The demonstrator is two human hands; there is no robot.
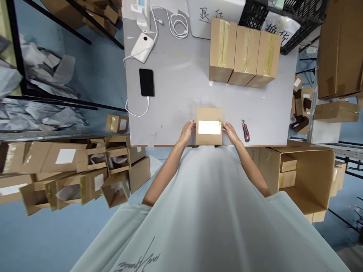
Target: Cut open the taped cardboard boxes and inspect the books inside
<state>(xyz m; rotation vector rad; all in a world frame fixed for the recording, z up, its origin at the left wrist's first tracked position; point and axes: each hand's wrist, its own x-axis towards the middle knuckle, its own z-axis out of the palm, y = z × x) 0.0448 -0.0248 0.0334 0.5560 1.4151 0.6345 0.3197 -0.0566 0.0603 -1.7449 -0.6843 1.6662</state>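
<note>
A small cardboard box with a white label on top sits at the table's near edge, in front of my body. My left hand is at the box's left side and my right hand at its right side, so the box is held between them. To the right of my right hand lies a red and black box cutter. Farther back on the right, three taped cardboard boxes stand side by side, touching one another.
On the grey table lie a black phone with a cable, a white power bank and a power strip. A black crate stands back right. Below right is a large open carton; opened boxes lie left.
</note>
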